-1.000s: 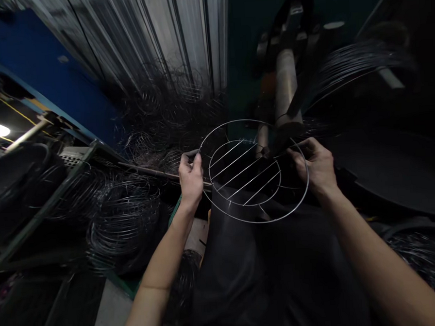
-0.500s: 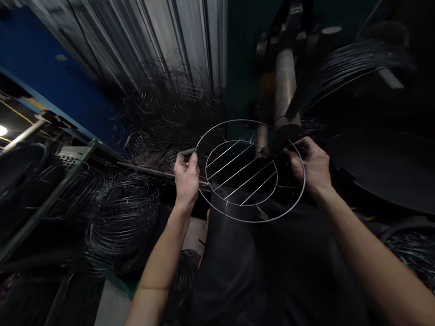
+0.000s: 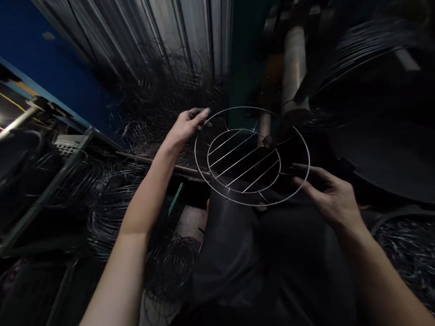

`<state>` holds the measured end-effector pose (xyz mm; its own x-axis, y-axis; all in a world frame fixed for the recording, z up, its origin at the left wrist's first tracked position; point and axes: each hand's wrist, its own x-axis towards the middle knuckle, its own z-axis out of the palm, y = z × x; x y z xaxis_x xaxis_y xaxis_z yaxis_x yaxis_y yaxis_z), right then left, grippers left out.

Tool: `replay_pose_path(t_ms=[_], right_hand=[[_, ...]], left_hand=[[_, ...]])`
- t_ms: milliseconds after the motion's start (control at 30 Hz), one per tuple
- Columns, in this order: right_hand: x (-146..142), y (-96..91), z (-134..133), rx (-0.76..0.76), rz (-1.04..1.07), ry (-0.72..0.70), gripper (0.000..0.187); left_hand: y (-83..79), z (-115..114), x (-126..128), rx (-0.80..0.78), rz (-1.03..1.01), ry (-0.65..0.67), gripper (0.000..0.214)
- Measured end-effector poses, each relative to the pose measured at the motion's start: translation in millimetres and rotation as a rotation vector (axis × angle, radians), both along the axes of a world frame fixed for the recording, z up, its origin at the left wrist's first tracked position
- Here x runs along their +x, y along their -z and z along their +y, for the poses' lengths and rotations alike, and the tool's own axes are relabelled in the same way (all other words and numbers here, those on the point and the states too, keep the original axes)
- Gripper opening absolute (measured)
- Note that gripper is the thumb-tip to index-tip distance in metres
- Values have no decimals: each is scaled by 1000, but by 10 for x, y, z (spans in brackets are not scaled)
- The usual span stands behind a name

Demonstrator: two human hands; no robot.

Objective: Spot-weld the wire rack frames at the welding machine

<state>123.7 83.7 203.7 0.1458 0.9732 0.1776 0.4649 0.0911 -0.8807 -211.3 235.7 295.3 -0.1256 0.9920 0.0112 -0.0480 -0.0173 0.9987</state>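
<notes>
A round wire rack, made of an outer ring, an inner ring and several straight crossbars, is held up in front of me over my dark-clothed lap. My left hand reaches out and pinches the outer ring at its upper left. My right hand is lower, at the ring's lower right. Its fingers are spread, the fingertips sit just at the rim, and they do not grip it. The rack tilts slightly, with its far edge near a dark machine part.
Heaps of wire rings lie on the left shelf and in a tangled pile against the corrugated metal wall. A metal cylinder of a machine stands behind the rack. More wire coils lie at lower right.
My left hand has slid up along the ring, arm stretched out. My right hand has let go of the right rim, dropped lower and opened. The view tilted down a little.
</notes>
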Motion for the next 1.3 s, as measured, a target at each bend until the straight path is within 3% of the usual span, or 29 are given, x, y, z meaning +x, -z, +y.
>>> replay_pose_path(t_ms=[100, 167, 267, 333, 433, 500, 933, 1300], right_hand=[[-105, 119, -49, 35, 72, 114, 31], [-171, 128, -6, 81, 98, 202, 28], [-209, 75, 161, 108, 83, 266, 30], [-223, 18, 321, 95, 48, 232, 32], [-283, -78, 557, 108, -8, 195, 36], [-333, -130, 668, 116, -30, 223, 38], [-356, -170, 885, 163, -155, 233, 24], [-407, -131, 879, 132, -137, 266, 14]], left_hand=[[17, 205, 85, -14, 112, 208, 16], [88, 147, 117, 39, 183, 247, 18], [200, -180, 96, 121, 192, 127, 25], [245, -462, 67, 127, 187, 16, 28], [268, -795, 65, 93, 212, -139, 23], [268, -898, 88, 82, 243, -212, 16], [290, -763, 136, 111, 311, -232, 10], [431, -701, -27, 103, 277, -163, 30]])
